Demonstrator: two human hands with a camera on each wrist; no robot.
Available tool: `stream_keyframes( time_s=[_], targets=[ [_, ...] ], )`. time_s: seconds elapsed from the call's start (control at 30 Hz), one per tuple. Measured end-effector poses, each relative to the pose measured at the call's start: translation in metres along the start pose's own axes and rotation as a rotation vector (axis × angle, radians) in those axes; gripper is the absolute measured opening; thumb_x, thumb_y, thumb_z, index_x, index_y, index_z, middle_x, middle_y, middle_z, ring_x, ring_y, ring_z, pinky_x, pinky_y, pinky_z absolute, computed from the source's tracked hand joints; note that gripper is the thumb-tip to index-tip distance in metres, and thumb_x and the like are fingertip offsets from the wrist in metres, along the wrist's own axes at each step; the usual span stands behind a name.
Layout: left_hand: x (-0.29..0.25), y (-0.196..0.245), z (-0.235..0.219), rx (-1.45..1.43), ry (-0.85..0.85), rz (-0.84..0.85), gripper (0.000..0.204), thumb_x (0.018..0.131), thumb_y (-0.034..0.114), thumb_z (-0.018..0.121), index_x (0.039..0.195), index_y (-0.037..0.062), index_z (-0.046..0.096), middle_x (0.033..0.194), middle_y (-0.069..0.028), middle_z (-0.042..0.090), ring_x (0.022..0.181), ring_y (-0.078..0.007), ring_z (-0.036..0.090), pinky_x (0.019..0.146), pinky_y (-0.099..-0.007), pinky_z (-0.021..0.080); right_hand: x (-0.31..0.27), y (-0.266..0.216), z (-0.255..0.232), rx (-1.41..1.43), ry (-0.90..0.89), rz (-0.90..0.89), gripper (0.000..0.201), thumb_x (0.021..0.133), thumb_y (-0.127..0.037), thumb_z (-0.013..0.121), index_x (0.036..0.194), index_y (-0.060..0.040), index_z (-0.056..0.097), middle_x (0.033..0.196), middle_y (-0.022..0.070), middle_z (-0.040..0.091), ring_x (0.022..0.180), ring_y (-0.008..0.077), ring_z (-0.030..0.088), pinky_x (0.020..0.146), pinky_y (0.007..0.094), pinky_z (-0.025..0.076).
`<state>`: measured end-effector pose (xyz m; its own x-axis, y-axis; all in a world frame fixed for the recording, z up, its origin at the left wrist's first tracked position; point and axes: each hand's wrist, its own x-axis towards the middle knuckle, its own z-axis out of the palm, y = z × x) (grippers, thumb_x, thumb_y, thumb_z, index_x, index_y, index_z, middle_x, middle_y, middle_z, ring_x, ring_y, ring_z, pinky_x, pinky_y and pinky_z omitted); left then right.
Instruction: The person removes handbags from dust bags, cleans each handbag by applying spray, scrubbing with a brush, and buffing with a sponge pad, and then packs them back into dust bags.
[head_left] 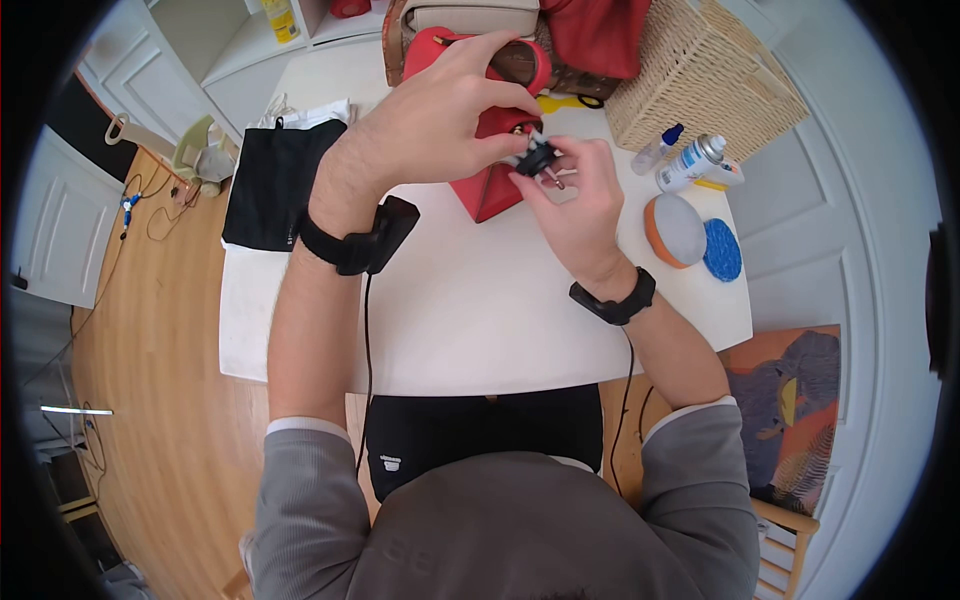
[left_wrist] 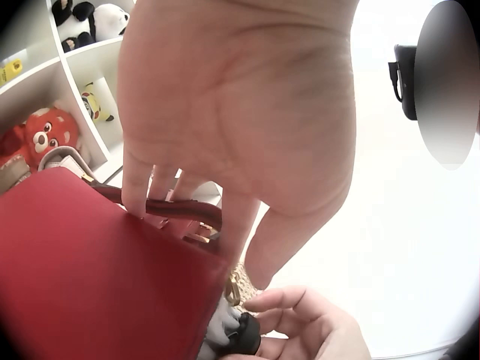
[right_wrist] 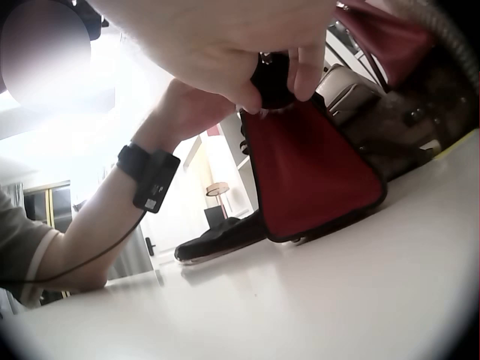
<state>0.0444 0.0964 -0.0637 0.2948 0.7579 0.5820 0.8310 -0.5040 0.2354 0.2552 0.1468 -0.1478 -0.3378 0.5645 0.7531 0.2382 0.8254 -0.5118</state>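
A red handbag (head_left: 485, 190) stands on the table, its side panel (right_wrist: 311, 172) facing the right wrist camera. At its upper edge, my right hand (head_left: 585, 205) pinches a small black object (head_left: 537, 160) with grey parts, between thumb and fingertips. The black object (left_wrist: 246, 335) also shows beside the bag (left_wrist: 105, 270) in the left wrist view. Over the bag's top, my left hand (head_left: 440, 120) has its fingers extended and spread near the handle (left_wrist: 184, 210), its thumb close to the black object. Whether the left fingertips touch the bag is hard to tell.
Black cloth (head_left: 285, 185) lies on the left of the white table (head_left: 480, 330). At the right are a woven basket (head_left: 690, 80), a spray can (head_left: 690, 165), a small bottle (head_left: 655, 150), a grey-orange round item (head_left: 675, 230) and a blue pad (head_left: 722, 250). More bags stand behind.
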Motion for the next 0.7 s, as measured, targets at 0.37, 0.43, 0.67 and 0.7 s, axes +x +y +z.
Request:
stream_keyframes(
  time_s=[0.37,0.43,0.67,0.7],
  targets=[
    [0.002,0.001,0.013,0.088,0.073,0.070,0.047,0.072,0.002,0.080,0.118,0.0148,0.078,0.154,-0.0181,0.050,0.138,-0.0394,0.054,0.110,-0.0454,0.054,0.003,0.007,0.011,-0.331,-0.101,-0.317,0.042,0.075,-0.001,0.087,0.113,0.0013,0.070,0.106,0.0130,0.060,0.082,0.0275,0.069,0.068,0.0374,0.060],
    [0.009,0.006,-0.002,0.023,-0.012,0.086,0.045,0.076,0.004,0.077,0.120,0.0121,0.074,0.153,-0.0227,0.047,0.140,-0.0451,0.049,0.115,-0.0473,0.048,0.002,0.008,0.011,-0.371,-0.119,-0.345,0.042,0.075,0.000,0.086,0.114,0.0011,0.070,0.105,0.0129,0.059,0.082,0.0280,0.069,0.069,0.0379,0.060],
    [0.013,0.011,-0.009,0.021,-0.080,0.114,0.044,0.078,0.004,0.075,0.122,0.0086,0.072,0.152,-0.0313,0.041,0.141,-0.0510,0.045,0.119,-0.0486,0.041,-0.013,0.017,0.010,-0.399,-0.320,-0.272,0.041,0.078,-0.003,0.084,0.117,0.0013,0.070,0.107,0.0139,0.057,0.087,0.0293,0.069,0.073,0.0386,0.060],
    [0.012,0.010,-0.009,0.022,-0.081,0.114,0.044,0.078,0.004,0.075,0.122,0.0086,0.072,0.152,-0.0313,0.041,0.141,-0.0510,0.045,0.119,-0.0486,0.041,-0.013,0.017,0.009,-0.344,-0.362,-0.228,0.040,0.079,-0.003,0.083,0.117,0.0017,0.070,0.108,0.0143,0.056,0.088,0.0300,0.069,0.074,0.0390,0.060]
  ],
)
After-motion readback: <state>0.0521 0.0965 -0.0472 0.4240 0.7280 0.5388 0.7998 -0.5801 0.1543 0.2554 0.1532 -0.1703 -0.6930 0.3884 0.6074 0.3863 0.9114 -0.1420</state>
